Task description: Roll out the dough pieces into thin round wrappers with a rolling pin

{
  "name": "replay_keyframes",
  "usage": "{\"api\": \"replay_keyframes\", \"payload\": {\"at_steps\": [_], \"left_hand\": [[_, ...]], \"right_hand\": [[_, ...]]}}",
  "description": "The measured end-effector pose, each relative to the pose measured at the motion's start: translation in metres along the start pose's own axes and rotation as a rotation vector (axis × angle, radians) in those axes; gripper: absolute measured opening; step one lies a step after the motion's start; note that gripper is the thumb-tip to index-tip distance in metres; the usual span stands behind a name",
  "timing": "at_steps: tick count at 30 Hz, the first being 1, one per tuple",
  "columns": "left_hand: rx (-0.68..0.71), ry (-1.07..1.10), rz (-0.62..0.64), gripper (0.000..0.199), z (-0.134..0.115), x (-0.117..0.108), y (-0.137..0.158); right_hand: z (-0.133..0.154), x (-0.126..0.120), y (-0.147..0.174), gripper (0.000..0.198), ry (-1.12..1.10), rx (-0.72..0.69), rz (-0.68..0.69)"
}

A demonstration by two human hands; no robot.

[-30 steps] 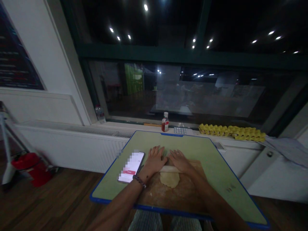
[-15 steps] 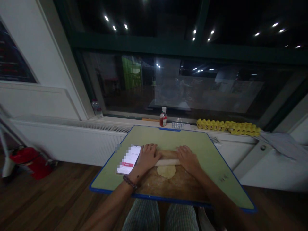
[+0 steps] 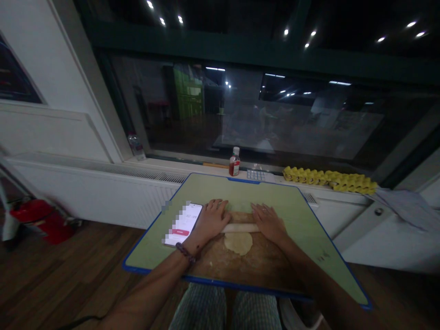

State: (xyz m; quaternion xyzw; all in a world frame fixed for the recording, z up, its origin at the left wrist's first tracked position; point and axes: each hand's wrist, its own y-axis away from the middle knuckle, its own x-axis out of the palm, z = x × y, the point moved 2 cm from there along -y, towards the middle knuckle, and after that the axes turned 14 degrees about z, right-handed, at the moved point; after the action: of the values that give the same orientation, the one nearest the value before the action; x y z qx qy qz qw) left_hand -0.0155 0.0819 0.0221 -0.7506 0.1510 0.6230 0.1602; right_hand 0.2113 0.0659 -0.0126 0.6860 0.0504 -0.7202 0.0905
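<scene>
A pale rolling pin lies crosswise on a brown wooden board. My left hand rests on its left end, palm down, with the fingers stretched forward past the pin. On the right end lies my right hand, also flat with fingers extended. Both ends of the pin are hidden under the hands. Just on the near side of the pin is a thin, roundish sheet of dough. A lit phone showing a timer lies left of my left hand.
The board sits on a light green, blue-edged tabletop above my knees. On the windowsill stand a small red-labelled bottle, a yellow egg tray and a clear bottle. A red bucket-like object is on the floor at left.
The view has tilted down slightly, so the sill and tabletop sit higher in the picture. Both hands stay on the rolling pin, and the dough still lies on its near side.
</scene>
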Motion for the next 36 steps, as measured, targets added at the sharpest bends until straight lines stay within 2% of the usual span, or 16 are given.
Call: {"api": "replay_keyframes", "payload": {"at_steps": [5, 9, 12, 16, 18, 25, 30, 33, 36], "left_hand": [[-0.071, 0.013, 0.067, 0.045, 0.013, 0.005, -0.025], [-0.095, 0.005, 0.083, 0.042, 0.015, 0.007, -0.027], [-0.055, -0.015, 0.073, 0.038, 0.006, 0.005, -0.009], [0.082, -0.07, -0.026, 0.038, -0.008, 0.004, 0.019], [0.104, -0.067, -0.039, 0.039, -0.009, 0.007, 0.022], [-0.025, -0.045, 0.032, 0.044, 0.007, 0.012, -0.021], [-0.045, -0.071, 0.013, 0.039, 0.006, 0.014, -0.023], [-0.073, -0.092, -0.03, 0.04, 0.002, 0.013, -0.018], [-0.087, -0.119, -0.12, 0.04, -0.003, 0.007, -0.011]], "right_hand": [[-0.004, 0.001, -0.025, 0.049, 0.03, 0.011, 0.058], [-0.002, -0.003, -0.03, 0.048, 0.044, 0.019, 0.073], [0.002, -0.003, -0.012, 0.047, 0.06, -0.014, 0.053], [0.007, 0.001, 0.023, 0.048, 0.074, -0.068, -0.091], [0.009, 0.002, 0.029, 0.048, 0.064, -0.066, -0.114], [0.006, -0.01, -0.012, 0.048, 0.099, 0.008, 0.005], [0.014, -0.011, -0.017, 0.048, 0.128, -0.007, -0.059], [0.026, -0.011, -0.009, 0.045, 0.114, -0.069, -0.101], [0.037, -0.016, 0.003, 0.042, 0.003, -0.267, -0.08]]}}
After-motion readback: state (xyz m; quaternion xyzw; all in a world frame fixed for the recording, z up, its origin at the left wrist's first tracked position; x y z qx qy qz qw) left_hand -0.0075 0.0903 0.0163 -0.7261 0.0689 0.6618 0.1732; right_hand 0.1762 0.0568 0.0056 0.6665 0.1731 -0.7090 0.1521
